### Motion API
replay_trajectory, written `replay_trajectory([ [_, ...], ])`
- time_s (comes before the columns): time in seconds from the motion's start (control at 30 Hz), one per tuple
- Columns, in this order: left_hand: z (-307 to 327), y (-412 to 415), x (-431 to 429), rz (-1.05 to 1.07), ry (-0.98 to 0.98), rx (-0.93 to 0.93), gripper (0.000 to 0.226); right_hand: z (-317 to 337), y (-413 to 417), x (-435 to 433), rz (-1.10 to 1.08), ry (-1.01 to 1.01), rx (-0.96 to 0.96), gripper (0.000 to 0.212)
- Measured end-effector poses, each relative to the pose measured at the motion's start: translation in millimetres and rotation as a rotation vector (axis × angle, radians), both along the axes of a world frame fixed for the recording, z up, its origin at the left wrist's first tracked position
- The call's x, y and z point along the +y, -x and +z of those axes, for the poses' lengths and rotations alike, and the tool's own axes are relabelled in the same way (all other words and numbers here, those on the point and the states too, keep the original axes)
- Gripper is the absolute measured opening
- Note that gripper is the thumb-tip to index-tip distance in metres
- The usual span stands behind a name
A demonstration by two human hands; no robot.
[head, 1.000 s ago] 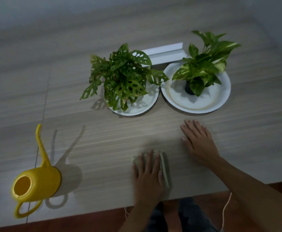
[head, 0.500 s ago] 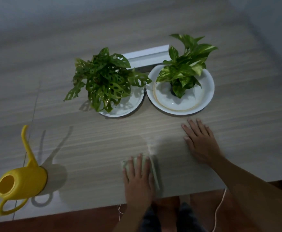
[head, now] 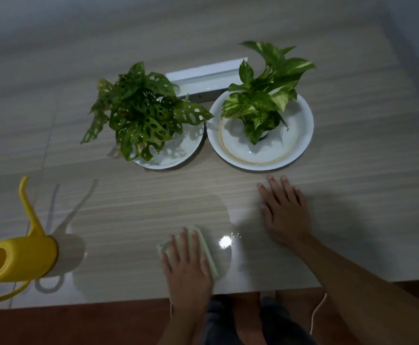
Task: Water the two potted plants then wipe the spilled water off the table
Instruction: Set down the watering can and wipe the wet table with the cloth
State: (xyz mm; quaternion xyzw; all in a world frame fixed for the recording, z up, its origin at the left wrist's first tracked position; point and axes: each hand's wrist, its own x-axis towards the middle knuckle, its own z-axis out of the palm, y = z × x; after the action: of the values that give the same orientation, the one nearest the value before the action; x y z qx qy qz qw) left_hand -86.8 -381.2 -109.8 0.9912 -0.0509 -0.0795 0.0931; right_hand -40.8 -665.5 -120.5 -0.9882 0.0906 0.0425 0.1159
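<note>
Two potted plants stand at the table's middle on white plates: a hole-leaved plant (head: 141,113) on the left plate (head: 186,155) and a variegated plant (head: 263,95) on the right plate (head: 300,130). The yellow watering can (head: 19,260) stands at the near left. My left hand (head: 187,265) presses flat on a folded pale green cloth (head: 208,252) near the front edge. A shiny wet spot (head: 224,241) lies just right of the cloth. My right hand (head: 284,212) rests flat on the table, fingers apart, holding nothing, just in front of the right plate.
A long white box (head: 203,75) lies behind the two plates. The wooden table's front edge (head: 104,298) runs just below my left hand, with reddish floor and my legs beyond it. A thin white cord (head: 315,312) hangs by my right forearm.
My left hand has slid the cloth a little to the left, away from my right hand. A wet glint now shows beside the cloth. My right hand stays flat.
</note>
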Motion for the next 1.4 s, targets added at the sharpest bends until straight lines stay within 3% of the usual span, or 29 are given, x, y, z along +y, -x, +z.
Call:
replay_trajectory([
  [0.13, -10.3, -5.4, -74.9, -0.246, 0.094, -0.029, 0.059, -5.3, -0.6, -1.9, 0.017, 0.022, 0.013, 0.059],
  [0.2, -8.8, -50.5, -85.1, -0.290, 0.009, -0.054, 0.057, -6.4, -0.8, -1.5, 0.015, 0.034, 0.011, 0.058],
  [0.3, -4.7, -109.1, -62.8, -0.092, -0.053, -0.052, 0.058, -5.1, -0.4, -0.2, 0.005, 0.021, -0.001, 0.056],
  [0.4, 0.6, -99.3, -42.6, 0.145, -0.001, -0.077, 0.056, -3.0, 0.5, 0.1, 0.001, 0.014, -0.007, 0.057],
  [0.53, 0.6, -48.4, -66.5, 0.051, 0.062, -0.004, 0.058, -3.2, 0.5, 0.8, -0.004, -0.011, -0.024, 0.056],
  [0.93, -10.1, -158.1, -78.0, 0.031, 0.028, -0.030, 0.059, -5.0, 0.5, 0.1, 0.004, 0.013, -0.038, 0.057],
  [1.13, -5.3, -86.8, -11.6, 0.136, -0.004, -0.084, 0.059, -1.4, 0.1, 0.1, -0.008, -0.015, -0.028, 0.056],
  [1.27, -10.1, -1.8, -60.4, -0.120, 0.038, -0.036, 0.062, 1.8, -1.3, 1.4, -0.003, -0.034, -0.026, 0.055],
  [1.4, -7.3, -49.1, -95.2, -0.312, 0.035, -0.069, 0.059, 2.7, -1.3, 0.8, 0.014, -0.032, 0.004, 0.057],
])
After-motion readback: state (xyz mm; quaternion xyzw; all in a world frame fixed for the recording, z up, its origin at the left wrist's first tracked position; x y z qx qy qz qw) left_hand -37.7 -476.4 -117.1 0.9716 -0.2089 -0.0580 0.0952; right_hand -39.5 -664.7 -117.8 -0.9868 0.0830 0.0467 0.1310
